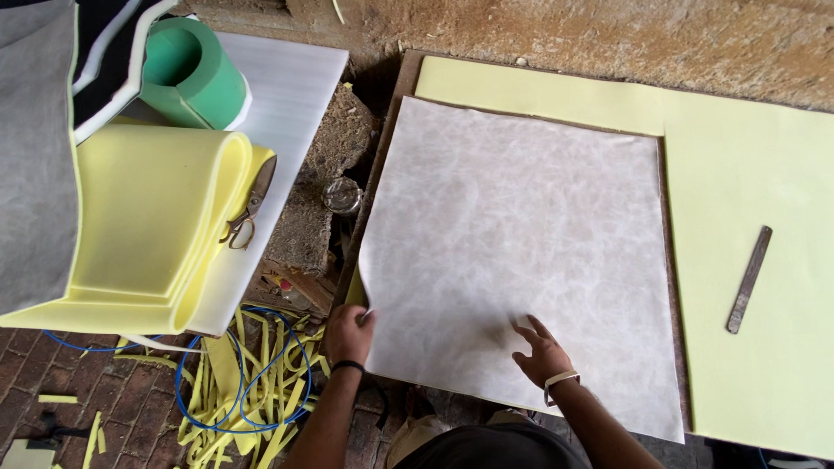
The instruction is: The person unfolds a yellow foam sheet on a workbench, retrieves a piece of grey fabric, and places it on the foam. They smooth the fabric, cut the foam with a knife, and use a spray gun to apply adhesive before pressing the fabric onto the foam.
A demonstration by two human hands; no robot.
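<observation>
A rough foam-cutting workshop, worked at floor level; yellow foam sheets [747, 182] lie beyond the fingers [534, 334] over a bare earth wall [608, 35]; left of them, offcut strips [252, 391] litter the brick floor [130, 391]; further left, scissors [250, 208] rest on folded foam [148, 217]; a metal straightedge [749, 280] lies to the right.

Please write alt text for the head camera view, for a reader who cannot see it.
A person's left hand pinches the lower left corner of a large white fibrous sheet while the right hand presses flat on it. The sheet lies over yellow foam; a metal ruler lies to the right, scissors to the left.
</observation>
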